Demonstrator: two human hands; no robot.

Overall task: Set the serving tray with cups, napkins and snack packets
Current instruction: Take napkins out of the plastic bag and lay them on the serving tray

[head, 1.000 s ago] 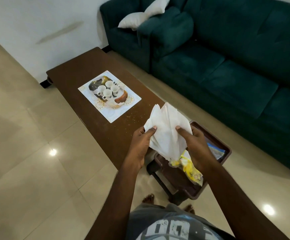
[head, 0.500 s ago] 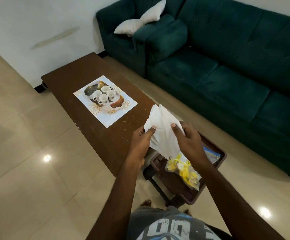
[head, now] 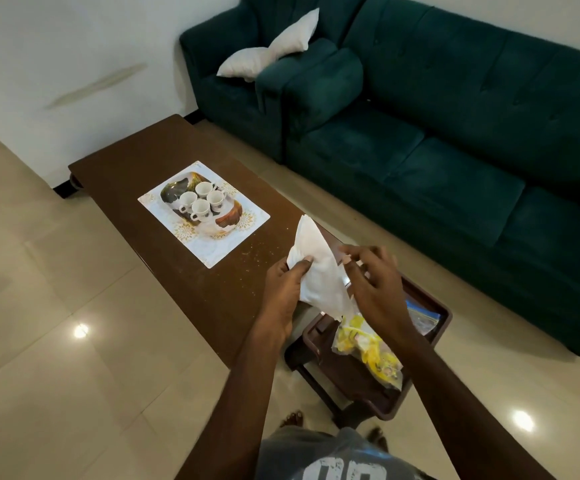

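Note:
A white napkin [head: 319, 271] hangs folded in front of me, pinched at its left edge by my left hand [head: 283, 292]. My right hand [head: 375, 289] is beside it with fingers spread, touching the napkin's right side. Under my hands a dark brown tray [head: 440, 323] rests on a low stool and holds a yellow snack packet [head: 368, 351] and a blue-edged clear packet [head: 423, 317]. Several white cups [head: 200, 201] stand clustered on a patterned serving tray [head: 226, 221] that lies on a white placemat [head: 191, 237] on the table.
The long brown coffee table [head: 184, 292] runs from the wall toward me, with crumbs on it near the placemat. A dark green sofa [head: 454, 133] with a white cushion [head: 271, 50] stands to the right. Tiled floor [head: 56, 375] lies to the left.
My right hand has loosened its pinch on the napkin and its fingers have spread. The napkin has folded narrower. My view has pulled back and tilted, so the table looks farther.

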